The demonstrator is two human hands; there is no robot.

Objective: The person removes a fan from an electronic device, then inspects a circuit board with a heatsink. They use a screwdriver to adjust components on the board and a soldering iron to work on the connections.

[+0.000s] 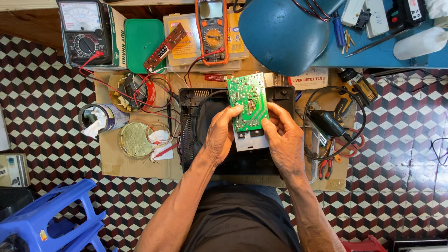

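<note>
I held the green circuit board (pixel 248 101) above the open black appliance casing (pixel 196 140), lifted so that its face lay open to my view. My left hand (pixel 220 135) had its grip pinched on the left edge, my right hand (pixel 282 135) on the lower right edge, steadying it. Its long axis ran away from me, the far end tilted slightly left toward the blue lamp shade (pixel 282 35).

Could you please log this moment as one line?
left hand: holds green circuit board | right hand: holds same board | below: black plastic housing
</note>
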